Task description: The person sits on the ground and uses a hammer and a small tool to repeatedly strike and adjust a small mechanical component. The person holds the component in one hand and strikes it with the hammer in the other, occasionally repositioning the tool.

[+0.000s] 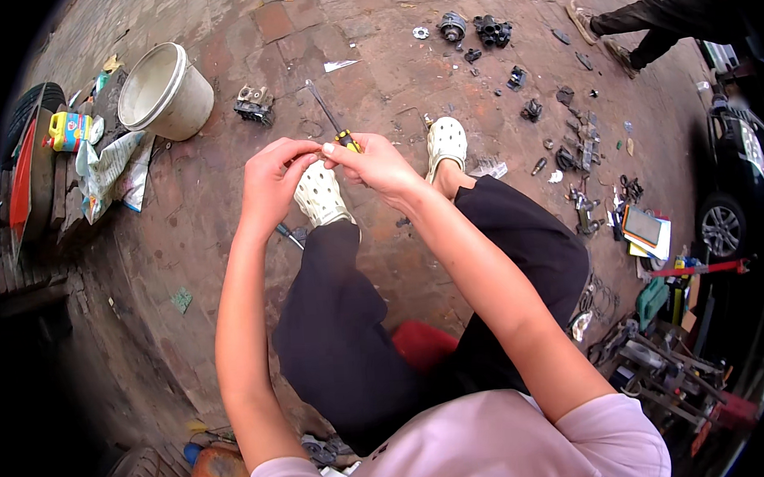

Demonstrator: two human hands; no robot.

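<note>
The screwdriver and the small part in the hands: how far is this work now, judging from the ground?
Done, apparently: many dark metal parts already lie apart on the brick ground. In hand: the right hand holds a screwdriver by its yellow-black handle, and the left hand pinches something too small to identify. Left, probably: one blocky part beside the white bucket lies untouched.

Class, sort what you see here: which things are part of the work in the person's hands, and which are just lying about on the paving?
In hand:
- left hand
- right hand
- screwdriver, gripped by the right hand

Lying about:
- white bucket
- small metal block
- dark engine parts
- newspaper
- second screwdriver by the left shoe
</note>
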